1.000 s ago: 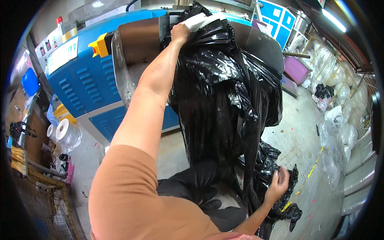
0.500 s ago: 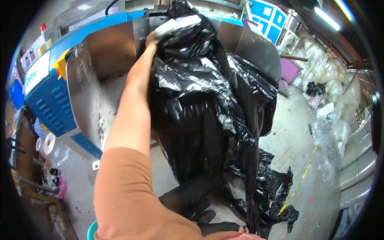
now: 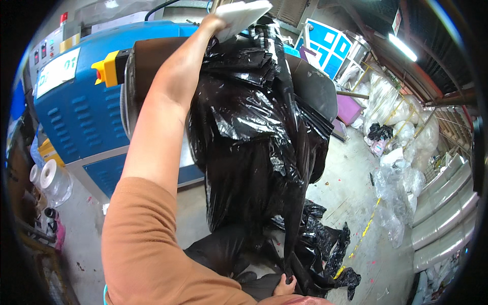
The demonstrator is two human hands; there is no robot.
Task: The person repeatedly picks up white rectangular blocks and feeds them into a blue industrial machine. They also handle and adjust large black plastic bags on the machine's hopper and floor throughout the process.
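Note:
My left arm reaches far forward over the machine. At its end my left hand (image 3: 213,23) is closed on a flat white slab (image 3: 244,16), whose exact kind I cannot make out. Below and beside that hand, a large heap of shiny black plastic sheeting (image 3: 244,122) drapes over the machine's metal trough (image 3: 310,84) and hangs down to the floor. Low in the picture, near my dark-clothed leg, my right hand (image 3: 284,285) has its fingers closed at the edge of a hanging strip of the black sheeting. Its palm is partly hidden.
A blue machine (image 3: 81,112) with a yellow switch box (image 3: 107,69) stands at the left. Clear film rolls (image 3: 55,178) sit on the floor below it. Torn black plastic (image 3: 325,244) lies right of my legs. Bags of clear plastic (image 3: 389,101) and grey rolls (image 3: 442,208) line the right.
My left hand has moved up and farther forward with the white slab, now above the black sheeting. My right hand has come further into view. The whole view has shifted.

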